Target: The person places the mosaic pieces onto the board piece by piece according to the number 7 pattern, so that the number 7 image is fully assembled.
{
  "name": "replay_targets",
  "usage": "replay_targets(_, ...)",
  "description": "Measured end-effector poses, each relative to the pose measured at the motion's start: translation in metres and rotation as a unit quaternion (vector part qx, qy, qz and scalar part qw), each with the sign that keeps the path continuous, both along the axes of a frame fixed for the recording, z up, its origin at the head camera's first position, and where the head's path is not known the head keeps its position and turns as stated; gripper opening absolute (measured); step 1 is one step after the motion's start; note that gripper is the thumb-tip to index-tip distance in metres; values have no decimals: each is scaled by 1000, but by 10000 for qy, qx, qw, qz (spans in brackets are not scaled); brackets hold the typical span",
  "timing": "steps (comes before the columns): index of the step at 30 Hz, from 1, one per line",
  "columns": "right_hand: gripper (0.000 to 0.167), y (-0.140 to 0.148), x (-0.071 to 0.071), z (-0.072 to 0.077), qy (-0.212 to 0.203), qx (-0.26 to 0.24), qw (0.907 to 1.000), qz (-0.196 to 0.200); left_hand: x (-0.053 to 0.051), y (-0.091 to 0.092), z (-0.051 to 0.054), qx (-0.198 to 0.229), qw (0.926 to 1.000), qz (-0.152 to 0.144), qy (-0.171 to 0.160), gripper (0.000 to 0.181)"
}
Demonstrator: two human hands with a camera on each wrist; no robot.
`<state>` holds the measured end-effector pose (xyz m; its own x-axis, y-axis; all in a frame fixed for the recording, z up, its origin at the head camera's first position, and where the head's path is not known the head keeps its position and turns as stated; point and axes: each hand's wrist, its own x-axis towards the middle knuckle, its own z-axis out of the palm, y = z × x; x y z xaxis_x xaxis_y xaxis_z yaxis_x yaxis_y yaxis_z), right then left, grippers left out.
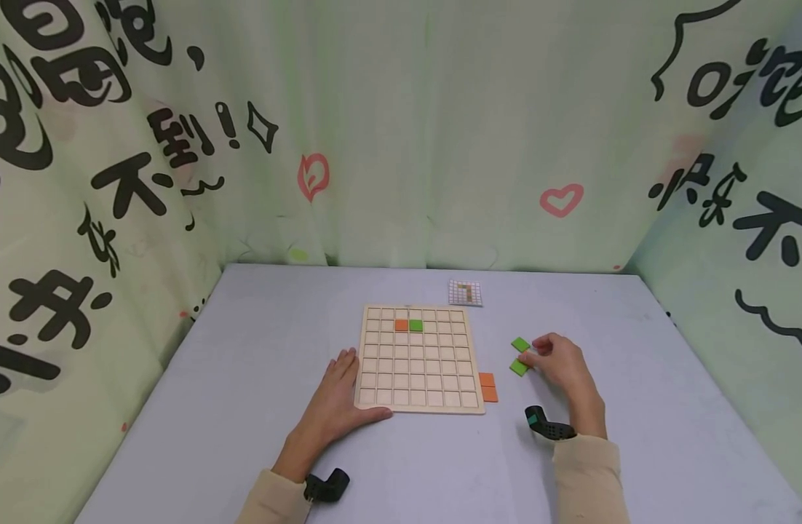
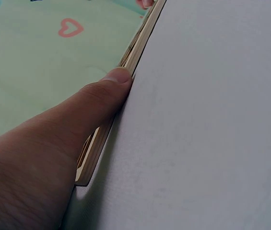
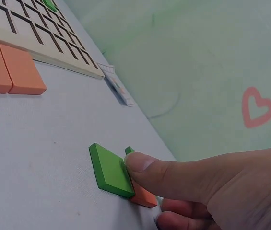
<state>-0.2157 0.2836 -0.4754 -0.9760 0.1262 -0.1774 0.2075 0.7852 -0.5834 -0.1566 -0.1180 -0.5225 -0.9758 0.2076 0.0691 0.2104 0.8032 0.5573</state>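
My left hand (image 1: 340, 397) rests at the front left corner of a wooden grid board (image 1: 404, 410). Its thumb lies along the front edge and its other fingers along the left side. One orange tile (image 1: 402, 325) and one green tile (image 1: 416, 325) sit side by side in the board's second row from the back. Right of the board, my right hand (image 1: 561, 360) is down at two loose green tiles (image 1: 519, 367). In the right wrist view its thumb is at the edge of a green tile (image 3: 111, 170), beside an orange tile (image 3: 144, 195). Whether it pinches one is hidden.
Two orange tiles (image 1: 488, 387) lie against the board's right edge. A small card with a printed grid (image 1: 465, 293) lies behind the board's right corner. Curtains (image 1: 388, 145) hang along the back and sides of the white table (image 1: 276, 306).
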Motion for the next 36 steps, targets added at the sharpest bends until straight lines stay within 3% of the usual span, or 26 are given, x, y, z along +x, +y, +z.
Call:
replay_targets(11,38,0,2,-3,-175,23,9997,171,2,-2,1,58,10000,7,-20,121)
replay_targets(36,35,4,2,-5,139,30,9998,153,2,1,3,60,10000,46,-54,120)
